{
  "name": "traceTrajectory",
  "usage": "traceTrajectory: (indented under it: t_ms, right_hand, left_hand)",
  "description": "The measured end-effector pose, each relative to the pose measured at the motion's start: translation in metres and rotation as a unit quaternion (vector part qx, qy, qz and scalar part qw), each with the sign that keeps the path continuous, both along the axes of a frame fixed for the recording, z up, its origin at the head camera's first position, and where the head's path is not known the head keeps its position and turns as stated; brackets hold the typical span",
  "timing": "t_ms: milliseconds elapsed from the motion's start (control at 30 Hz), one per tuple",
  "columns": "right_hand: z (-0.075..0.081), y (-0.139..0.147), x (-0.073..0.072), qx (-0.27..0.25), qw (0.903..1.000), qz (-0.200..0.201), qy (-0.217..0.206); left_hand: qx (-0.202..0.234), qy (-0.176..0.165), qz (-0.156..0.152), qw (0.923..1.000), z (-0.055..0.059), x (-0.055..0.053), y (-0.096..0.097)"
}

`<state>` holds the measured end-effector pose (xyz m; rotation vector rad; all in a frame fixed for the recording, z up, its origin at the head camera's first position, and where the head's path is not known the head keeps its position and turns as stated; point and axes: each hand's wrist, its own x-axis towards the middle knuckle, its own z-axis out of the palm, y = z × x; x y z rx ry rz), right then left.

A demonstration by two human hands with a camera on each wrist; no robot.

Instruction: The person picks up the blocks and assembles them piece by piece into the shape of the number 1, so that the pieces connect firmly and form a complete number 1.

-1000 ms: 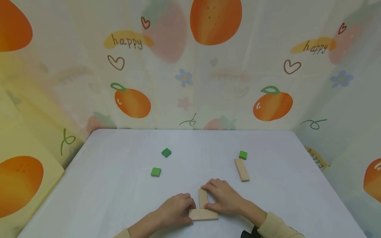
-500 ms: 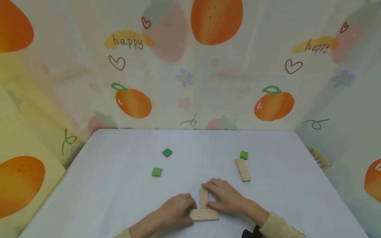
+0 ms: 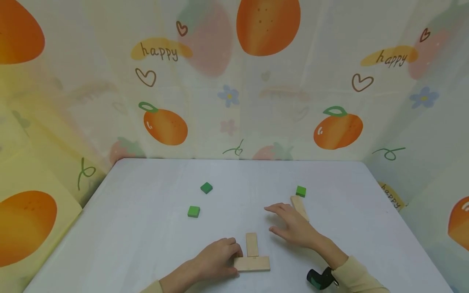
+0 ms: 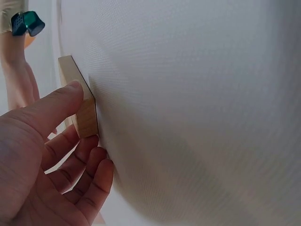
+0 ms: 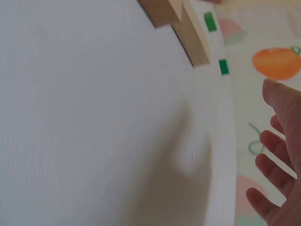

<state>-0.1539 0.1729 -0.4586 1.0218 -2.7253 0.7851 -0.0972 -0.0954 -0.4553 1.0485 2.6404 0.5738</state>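
My left hand (image 3: 218, 258) pinches the left end of a plain wooden block (image 3: 253, 264) that lies crosswise on the white table. In the left wrist view the thumb presses the near side of this block (image 4: 85, 115) and the fingers curl behind it. A second wooden block (image 3: 252, 244) stands end-on against the far edge of the first, forming a T. My right hand (image 3: 294, 226) hovers to the right of the T, fingers spread and holding nothing. It partly covers a third wooden block (image 3: 298, 205) lying farther back.
Two green blocks, one darker (image 3: 206, 187) and one lighter (image 3: 193, 211), lie left of centre on the white table (image 3: 128, 228). Another green block (image 3: 301, 191) sits at the far end of the third wooden block. A black wrist device (image 3: 320, 278) is by the right sleeve.
My right hand has let go of the far block of the T and moved up and to the right, its fingers spreading. The left hand has stayed on its block.
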Motion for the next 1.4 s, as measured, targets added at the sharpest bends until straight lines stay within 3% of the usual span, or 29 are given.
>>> traceTrajectory:
  t_ms: [300, 667, 1400]
  right_hand:
    - [-0.001, 0.03, -0.016, -0.005, 0.9985, -0.033, 0.043]
    - [-0.004, 0.055, -0.025, -0.018, 0.9971, -0.071, 0.021]
    - [-0.016, 0.071, -0.035, -0.024, 0.9954, -0.092, 0.015]
  left_hand:
    - [0.004, -0.006, 0.006, 1.0, 0.0, -0.001, -0.001]
    - [0.004, -0.001, 0.005, 1.0, -0.003, 0.001, 0.0]
    - [0.0, -0.008, 0.008, 0.9999, -0.001, 0.001, 0.001]
